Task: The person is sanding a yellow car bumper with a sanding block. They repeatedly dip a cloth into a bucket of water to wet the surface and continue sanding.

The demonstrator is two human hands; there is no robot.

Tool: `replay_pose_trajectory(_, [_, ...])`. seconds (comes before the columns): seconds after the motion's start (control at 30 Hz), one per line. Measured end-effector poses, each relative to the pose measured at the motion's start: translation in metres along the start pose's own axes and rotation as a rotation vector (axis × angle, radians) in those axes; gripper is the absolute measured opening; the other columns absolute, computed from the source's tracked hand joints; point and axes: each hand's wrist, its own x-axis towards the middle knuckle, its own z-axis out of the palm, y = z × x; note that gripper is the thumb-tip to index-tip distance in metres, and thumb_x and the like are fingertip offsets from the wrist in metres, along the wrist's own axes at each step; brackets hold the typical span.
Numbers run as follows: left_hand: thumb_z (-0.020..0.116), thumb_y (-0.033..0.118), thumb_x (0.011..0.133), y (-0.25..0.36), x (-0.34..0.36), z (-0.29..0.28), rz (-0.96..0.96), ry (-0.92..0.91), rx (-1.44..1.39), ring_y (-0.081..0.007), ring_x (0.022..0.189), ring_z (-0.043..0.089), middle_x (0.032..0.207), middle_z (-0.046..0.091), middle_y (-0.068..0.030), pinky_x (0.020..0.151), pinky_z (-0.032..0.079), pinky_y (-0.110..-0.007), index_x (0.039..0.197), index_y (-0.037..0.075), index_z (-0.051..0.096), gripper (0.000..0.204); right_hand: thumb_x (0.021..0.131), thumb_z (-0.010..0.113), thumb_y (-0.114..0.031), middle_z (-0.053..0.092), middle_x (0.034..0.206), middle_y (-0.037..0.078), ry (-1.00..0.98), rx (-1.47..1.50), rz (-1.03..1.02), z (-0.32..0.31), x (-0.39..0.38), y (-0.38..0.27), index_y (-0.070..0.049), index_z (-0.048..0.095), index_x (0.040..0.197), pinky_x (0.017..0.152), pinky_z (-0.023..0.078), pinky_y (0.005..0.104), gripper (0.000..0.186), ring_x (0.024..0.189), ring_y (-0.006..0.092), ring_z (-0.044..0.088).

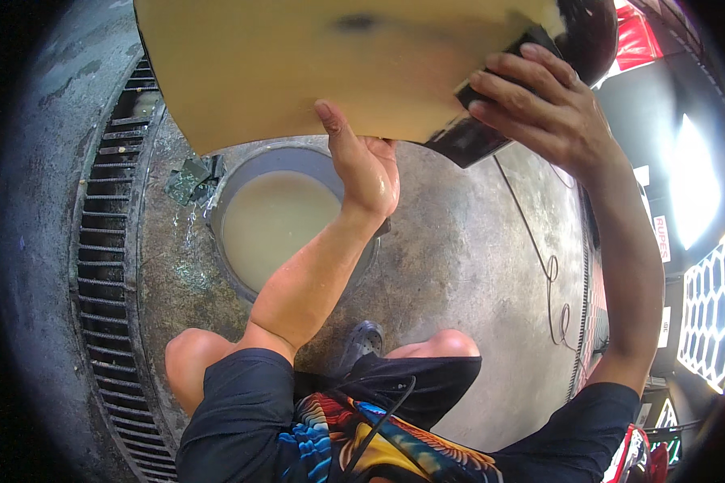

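Note:
A large curved panel (298,76), mostly dull yellow-tan with glossy black at its right end and lower corner, is in front of me. My left hand (364,165) grips its lower edge, the thumb on the near face and the fingers behind, largely hidden. Against the panel's right part, my right hand (544,101) presses a dark block (542,37), fingers laid over it; it looks like a sanding block. Below the panel stands a round grey tub (235,173) of cloudy water, partly covered by my left forearm.
Crumpled dark green sheets (189,181) lie on wet concrete beside the tub. A metal drain grate (109,213) runs along the left. A thin dark cable (551,278) trails across the floor at right. My shoe (368,338) is close to the tub.

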Motion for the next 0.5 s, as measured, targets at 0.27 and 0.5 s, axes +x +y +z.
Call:
replay_pose_trajectory(0.27, [0.033, 0.084, 0.098, -0.0023, -0.0015, 0.0024, -0.017, 0.048, 0.002, -0.0251, 0.143, 0.046, 0.157, 0.046, -0.0081, 0.117, 0.039, -0.044, 0.160, 0.011, 0.033, 0.096, 0.085, 0.071, -0.017, 0.065, 0.139, 0.002, 0.068, -0.050, 0.020, -0.0021, 0.0014, 0.0028, -0.017, 0.072, 0.126, 0.118, 0.046, 0.0468, 0.041, 0.133, 0.0244, 0.060])
replay_pose_trajectory(0.5, [0.039, 0.082, 0.098, -0.0002, -0.0018, -0.0004, -0.040, 0.010, -0.022, -0.0223, 0.146, 0.042, 0.160, 0.042, -0.0064, 0.120, 0.034, -0.043, 0.161, 0.012, 0.031, 0.095, 0.083, 0.070, -0.016, 0.065, 0.140, 0.002, 0.090, -0.053, 0.035, 0.0024, 0.0087, 0.0046, -0.017, 0.073, 0.126, 0.115, 0.048, 0.0462, 0.043, 0.131, 0.0247, 0.061])
